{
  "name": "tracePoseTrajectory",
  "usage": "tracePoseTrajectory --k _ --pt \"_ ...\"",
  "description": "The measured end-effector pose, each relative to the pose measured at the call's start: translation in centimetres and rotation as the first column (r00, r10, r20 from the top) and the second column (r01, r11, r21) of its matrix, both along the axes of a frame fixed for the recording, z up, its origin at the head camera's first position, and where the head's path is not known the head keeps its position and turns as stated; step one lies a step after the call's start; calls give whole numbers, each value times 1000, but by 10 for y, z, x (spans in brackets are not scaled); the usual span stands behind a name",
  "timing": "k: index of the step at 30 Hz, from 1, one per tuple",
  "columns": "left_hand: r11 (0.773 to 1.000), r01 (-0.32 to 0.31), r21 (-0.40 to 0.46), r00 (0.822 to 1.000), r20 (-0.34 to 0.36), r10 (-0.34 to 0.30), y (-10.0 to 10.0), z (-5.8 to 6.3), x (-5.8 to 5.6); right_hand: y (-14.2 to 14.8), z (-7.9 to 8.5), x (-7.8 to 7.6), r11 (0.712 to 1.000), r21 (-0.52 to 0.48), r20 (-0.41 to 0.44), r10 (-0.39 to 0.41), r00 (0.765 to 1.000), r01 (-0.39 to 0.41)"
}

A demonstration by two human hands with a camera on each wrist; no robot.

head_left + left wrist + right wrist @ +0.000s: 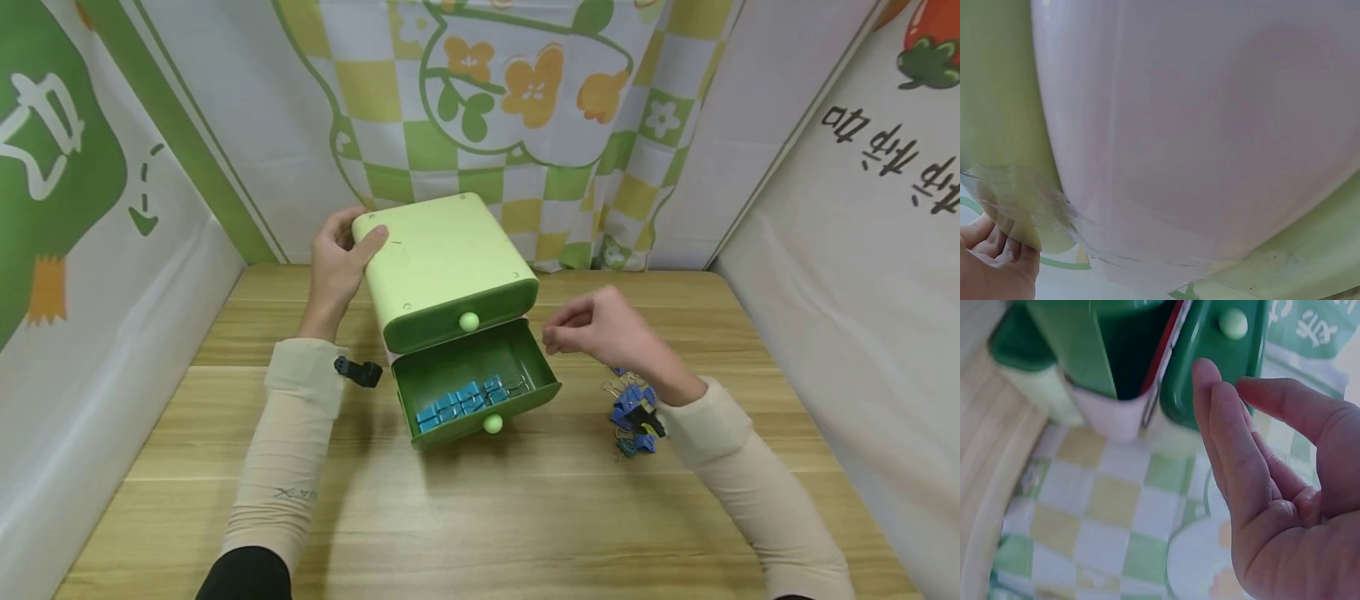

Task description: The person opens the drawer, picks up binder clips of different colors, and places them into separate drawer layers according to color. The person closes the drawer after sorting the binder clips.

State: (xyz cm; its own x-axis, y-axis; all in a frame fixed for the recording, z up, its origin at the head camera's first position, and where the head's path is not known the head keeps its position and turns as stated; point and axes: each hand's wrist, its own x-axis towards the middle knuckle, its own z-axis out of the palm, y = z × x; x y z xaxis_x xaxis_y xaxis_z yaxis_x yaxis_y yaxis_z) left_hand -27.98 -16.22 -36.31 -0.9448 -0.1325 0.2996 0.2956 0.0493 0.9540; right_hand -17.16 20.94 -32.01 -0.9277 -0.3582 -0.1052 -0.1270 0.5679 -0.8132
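Observation:
A light-green drawer box [442, 250] with dark-green drawer fronts stands on the table, its middle drawer [457, 367] pulled out. Several teal binder clips [459, 402] lie in a row along that drawer's front. On the box's back left corner, my left hand [339, 262] grips with the thumb on top and the fingers around the edge; those fingers also show in the left wrist view. To the right of the drawer, my right hand [600, 329] hovers with thumb and fingertips close together. Nothing shows between them in the right wrist view.
A pile of blue and teal binder clips [633, 408] lies on the wooden table [525, 525], partly hidden by the right wrist and its camera. A checked, flowered curtain [517, 108] hangs behind the box. White printed walls [847, 233] border both sides.

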Motion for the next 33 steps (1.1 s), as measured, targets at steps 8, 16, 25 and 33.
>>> tracePoseTrajectory --k 8,16,25,33 --pt "1000 5 8 1000 -7 -5 0 0 0 40 2 -11 985 123 -64 -116 991 123" --pt "1000 -2 4 1000 -2 2 1 0 1 75 -25 -27 920 335 -90 -184 979 204" --pt "1000 4 2 1000 5 -4 1 1 0 106 -50 -43 857 451 -70 -245 967 250" --pt "1000 -2 13 1000 9 2 0 1 1 114 -68 -55 830 468 -59 -311 948 302"
